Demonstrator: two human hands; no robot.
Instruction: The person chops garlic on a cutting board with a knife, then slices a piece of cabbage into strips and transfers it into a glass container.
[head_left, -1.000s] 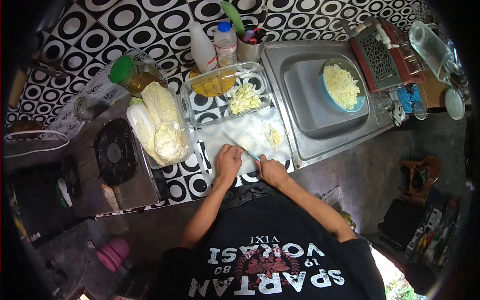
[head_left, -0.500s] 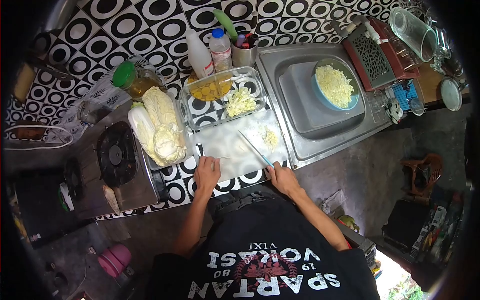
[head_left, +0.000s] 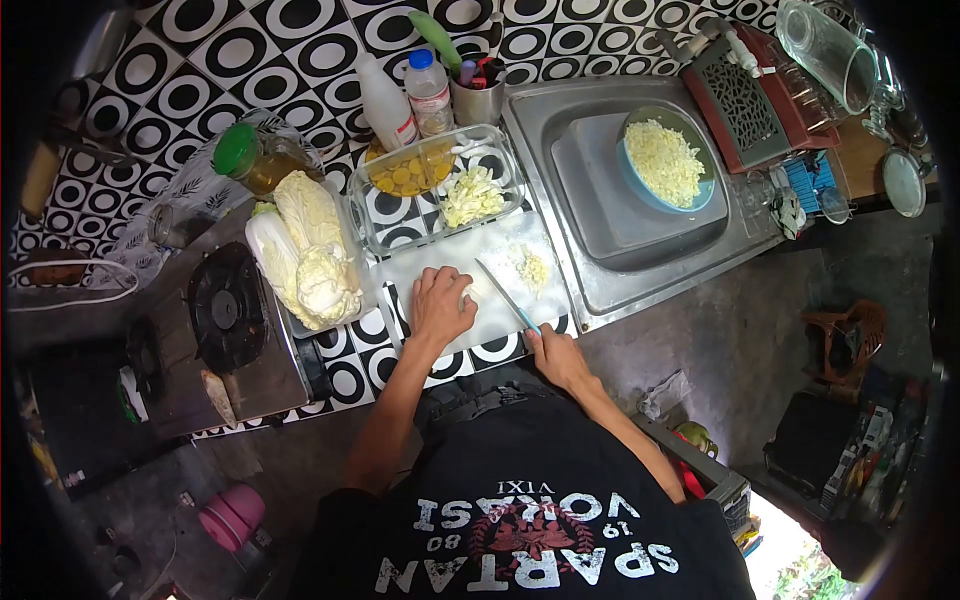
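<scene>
My right hand [head_left: 562, 360] grips the light blue handle of a knife [head_left: 506, 294], whose blade points up and left over the white cutting board [head_left: 400, 268]. Just right of the blade lies a small heap of finely chopped pale vegetable [head_left: 533, 272]. On the left half of the board, my left hand [head_left: 442, 306] has its fingers bent and drawn together around a small pale piece that I cannot make out. Behind the board stands a clear divided container [head_left: 428, 238] with cut pale leaves [head_left: 472, 196] in one part and yellow-orange slices [head_left: 412, 178] in another.
Whole napa cabbage [head_left: 302, 230] sits in a tray on the left, beside the gas stove [head_left: 228, 300]. A blue bowl [head_left: 634, 178] of chopped pale vegetable stands on the sink [head_left: 590, 300] at right. Bottles [head_left: 430, 95] and a metal utensil cup [head_left: 478, 104] line the back.
My left hand has moved from the board's front left edge up and right onto the board, its fingers now over the surface. My right hand keeps the knife in nearly the same place.
</scene>
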